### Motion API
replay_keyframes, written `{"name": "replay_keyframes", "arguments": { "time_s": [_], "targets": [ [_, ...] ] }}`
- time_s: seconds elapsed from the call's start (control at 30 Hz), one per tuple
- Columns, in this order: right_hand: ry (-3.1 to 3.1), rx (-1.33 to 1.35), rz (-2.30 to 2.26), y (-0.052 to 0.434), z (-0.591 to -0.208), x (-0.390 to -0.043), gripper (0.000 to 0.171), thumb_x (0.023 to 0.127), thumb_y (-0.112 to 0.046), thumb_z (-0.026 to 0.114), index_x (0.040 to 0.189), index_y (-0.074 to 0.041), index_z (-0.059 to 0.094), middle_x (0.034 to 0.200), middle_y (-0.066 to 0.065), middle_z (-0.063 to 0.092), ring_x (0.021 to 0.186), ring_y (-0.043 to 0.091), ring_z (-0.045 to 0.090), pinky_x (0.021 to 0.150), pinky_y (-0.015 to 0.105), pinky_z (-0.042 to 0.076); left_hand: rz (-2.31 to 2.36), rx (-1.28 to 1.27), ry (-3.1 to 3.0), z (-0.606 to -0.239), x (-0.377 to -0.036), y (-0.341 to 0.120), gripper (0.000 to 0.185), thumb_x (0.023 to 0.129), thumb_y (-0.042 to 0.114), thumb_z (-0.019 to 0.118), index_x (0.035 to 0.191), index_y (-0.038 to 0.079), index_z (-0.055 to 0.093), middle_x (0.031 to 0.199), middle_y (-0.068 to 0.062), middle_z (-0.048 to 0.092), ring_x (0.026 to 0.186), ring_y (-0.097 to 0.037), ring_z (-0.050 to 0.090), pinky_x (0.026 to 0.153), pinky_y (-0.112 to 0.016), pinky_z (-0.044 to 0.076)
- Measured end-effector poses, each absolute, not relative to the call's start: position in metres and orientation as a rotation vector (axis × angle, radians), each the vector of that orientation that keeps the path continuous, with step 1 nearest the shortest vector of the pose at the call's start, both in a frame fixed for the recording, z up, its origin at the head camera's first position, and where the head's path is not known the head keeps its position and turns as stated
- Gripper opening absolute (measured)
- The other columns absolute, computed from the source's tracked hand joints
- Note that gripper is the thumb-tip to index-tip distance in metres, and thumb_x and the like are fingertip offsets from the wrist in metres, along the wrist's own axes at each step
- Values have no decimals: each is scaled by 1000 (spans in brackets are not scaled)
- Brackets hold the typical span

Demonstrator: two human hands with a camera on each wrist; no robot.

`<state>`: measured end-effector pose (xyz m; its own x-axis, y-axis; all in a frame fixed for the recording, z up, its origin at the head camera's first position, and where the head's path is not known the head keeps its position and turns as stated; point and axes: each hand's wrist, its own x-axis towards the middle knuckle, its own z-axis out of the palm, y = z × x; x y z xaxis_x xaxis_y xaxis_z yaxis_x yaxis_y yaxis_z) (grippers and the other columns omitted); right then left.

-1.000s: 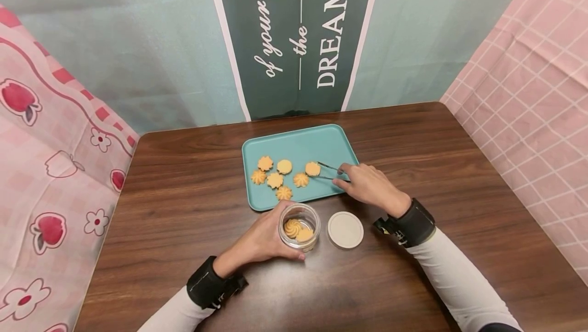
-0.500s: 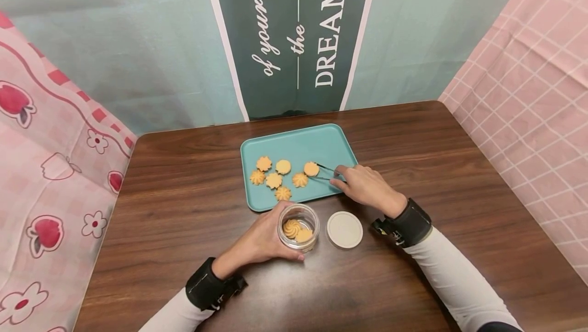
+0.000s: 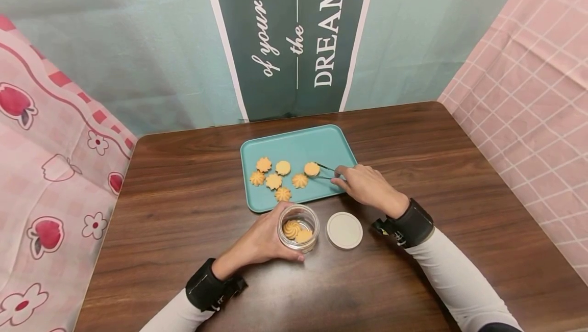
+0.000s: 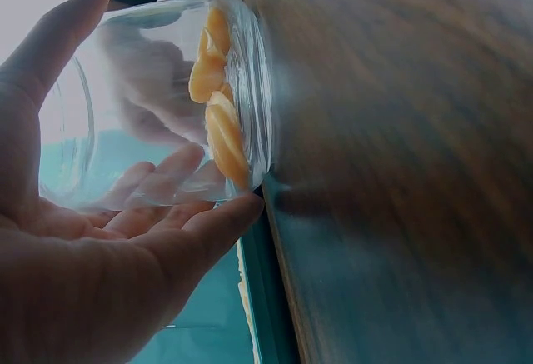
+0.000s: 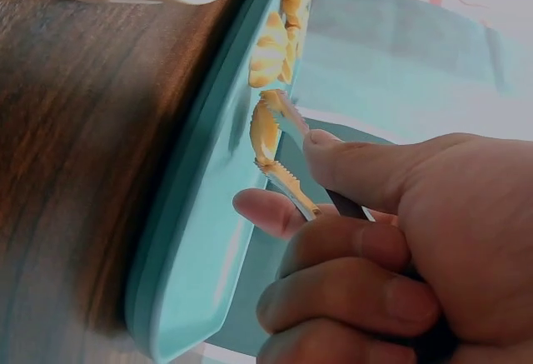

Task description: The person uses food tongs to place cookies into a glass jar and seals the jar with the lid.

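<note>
My left hand (image 3: 264, 237) grips a clear glass jar (image 3: 298, 248) from its left side, fingers and thumb curved round it. Two or so swirled cookies (image 4: 225, 135) lie at the jar's bottom. In my right hand (image 3: 367, 184) is a pair of tongs (image 5: 287, 191) with serrated tips. Those tips stand on either side of a round cookie (image 3: 312, 169), at its edges, in the right wrist view. Several more cookies (image 3: 273, 181) lie on the left part of the teal tray (image 3: 298, 143), and one (image 3: 300, 180) sits beside the cookie at the tongs.
A round cream lid (image 3: 345, 230) lies on the wooden table (image 3: 184, 179) just right of the jar. The tray's raised rim runs right behind the jar. A hanging cloth (image 3: 174, 56) stands at the table's far edge, with pink cloths on both sides.
Both hands, the jar and the tongs stay practically in place. The whole head view has shifted slightly.
</note>
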<state>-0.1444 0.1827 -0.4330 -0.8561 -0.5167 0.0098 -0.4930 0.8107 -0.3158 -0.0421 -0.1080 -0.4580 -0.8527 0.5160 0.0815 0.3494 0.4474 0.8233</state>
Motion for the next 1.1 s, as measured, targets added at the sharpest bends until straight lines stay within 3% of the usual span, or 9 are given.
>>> {"name": "replay_keyframes", "arguments": {
  "time_s": [0.47,1.1],
  "targets": [
    [2931,-830,-508,190,-402,-138,31,107,-32,64,121,-5,71,58,-5,45,51,11,47,47,30,36,1358,735,2512,-455,-44,-105,96,61,27,105,140,13,52,131,-6,70,119,-24,67,104,-44,53],
    [2972,-930,-536,194,-364,-113,33,109,-33,61,126,-7,70,55,-8,43,50,8,42,47,28,30,1366,753,2513,-454,-47,-105,96,62,28,104,141,10,52,131,-7,69,119,-24,67,103,-45,54]
  ]
}}
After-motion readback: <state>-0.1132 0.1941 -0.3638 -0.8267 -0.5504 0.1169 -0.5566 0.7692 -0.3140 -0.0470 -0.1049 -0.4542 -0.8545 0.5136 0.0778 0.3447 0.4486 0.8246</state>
